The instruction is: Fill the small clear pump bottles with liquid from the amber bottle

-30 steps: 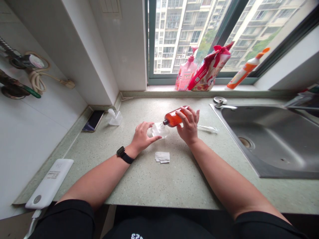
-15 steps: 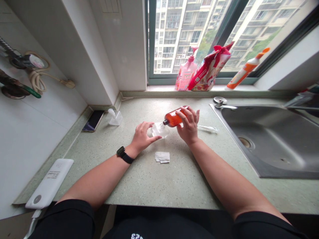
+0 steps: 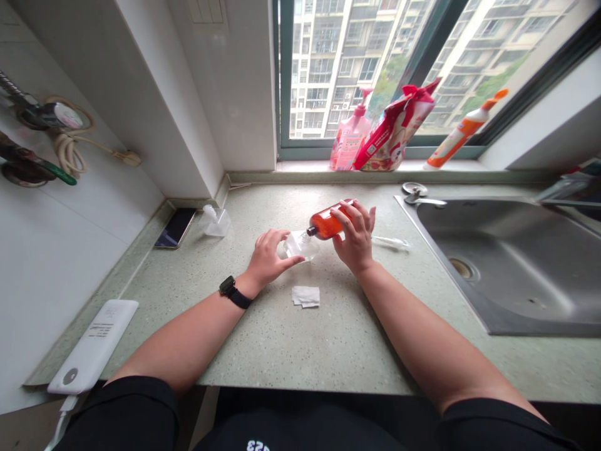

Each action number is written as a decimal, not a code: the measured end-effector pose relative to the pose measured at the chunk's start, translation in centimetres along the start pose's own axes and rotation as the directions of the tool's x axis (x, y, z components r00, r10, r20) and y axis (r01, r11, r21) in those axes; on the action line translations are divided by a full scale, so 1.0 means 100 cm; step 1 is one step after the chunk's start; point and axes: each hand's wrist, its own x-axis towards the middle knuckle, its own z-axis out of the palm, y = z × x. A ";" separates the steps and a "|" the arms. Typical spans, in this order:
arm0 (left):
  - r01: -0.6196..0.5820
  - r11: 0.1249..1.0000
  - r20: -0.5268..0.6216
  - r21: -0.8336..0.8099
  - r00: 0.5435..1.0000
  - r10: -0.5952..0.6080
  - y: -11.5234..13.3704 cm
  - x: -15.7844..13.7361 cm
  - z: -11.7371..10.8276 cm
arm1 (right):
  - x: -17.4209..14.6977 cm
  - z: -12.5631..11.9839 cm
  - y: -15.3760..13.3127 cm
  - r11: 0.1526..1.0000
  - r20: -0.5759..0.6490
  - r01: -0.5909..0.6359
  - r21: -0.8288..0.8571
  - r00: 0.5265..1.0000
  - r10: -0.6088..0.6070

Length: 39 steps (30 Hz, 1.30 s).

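My right hand [image 3: 357, 237] is wrapped round an amber bottle [image 3: 326, 222], tipped on its side with its dark neck pointing left and slightly down. Under that neck is a clear plastic container [image 3: 302, 246], its mouth right by the bottle's. My left hand [image 3: 272, 255] grips the container from the left, thumb at the near side and fingers at the far side. Whether liquid is flowing I cannot tell. Nearer to me, a folded white tissue [image 3: 306, 297] lies on the counter. A clear slender item in plastic [image 3: 391, 242] lies just right of my right hand.
On the speckled green counter [image 3: 263, 351] at left are a phone [image 3: 175, 228], a clear pump top piece [image 3: 216, 221] and a white power bank [image 3: 94, 346]. A steel sink [image 3: 516, 263] takes up the right. A pink pump bottle [image 3: 350, 141], red bag [image 3: 399, 134] and orange-white bottle [image 3: 457, 139] stand by the window.
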 end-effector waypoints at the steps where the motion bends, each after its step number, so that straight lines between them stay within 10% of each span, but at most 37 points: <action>1: 0.000 1.000 0.000 0.000 1.000 0.000 0.000 0.000 0.000 | 0.000 0.000 0.000 1.000 0.000 0.000 0.003 1.000 0.000; 39: -0.028 1.000 -0.022 0.009 0.999 0.028 -0.002 -0.001 0.002 | 0.001 0.001 0.002 0.997 -0.059 0.075 -0.015 0.995 -0.075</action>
